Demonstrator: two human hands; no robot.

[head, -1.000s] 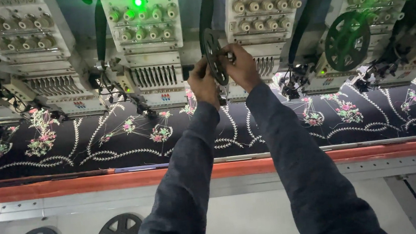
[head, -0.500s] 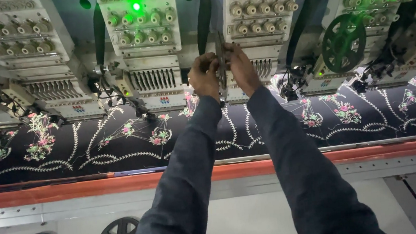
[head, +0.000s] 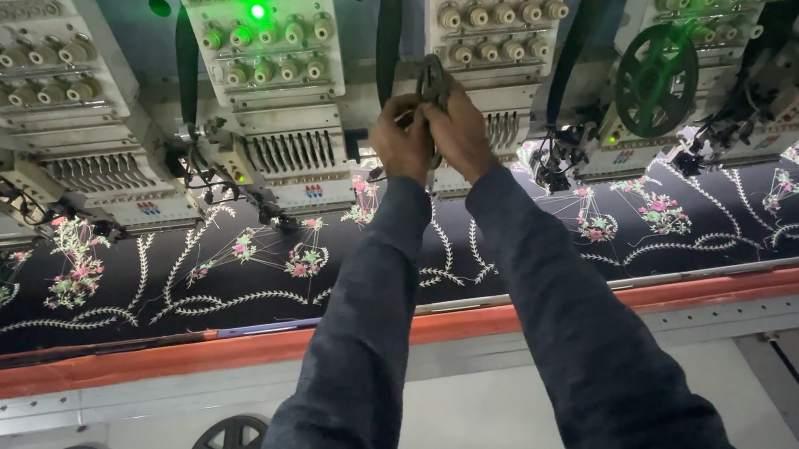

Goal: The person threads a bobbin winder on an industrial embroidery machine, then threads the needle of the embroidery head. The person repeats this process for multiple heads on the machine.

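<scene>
Both your hands, left hand [head: 400,143] and right hand [head: 457,133], now grip the dark spoked plastic reel [head: 431,82], turned edge-on and raised closer against the white embroidery head [head: 498,23].

Four embroidery heads [head: 267,92], four reels [head: 657,80]

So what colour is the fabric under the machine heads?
Black fabric with pink-and-green floral embroidery, seen in the head view.

Setting: textile embroidery workshop. Row of multi-needle embroidery heads [head: 267,92] across top of frame; dark cloth [head: 231,278] with floral stitching stretched beneath, mid-frame.
</scene>
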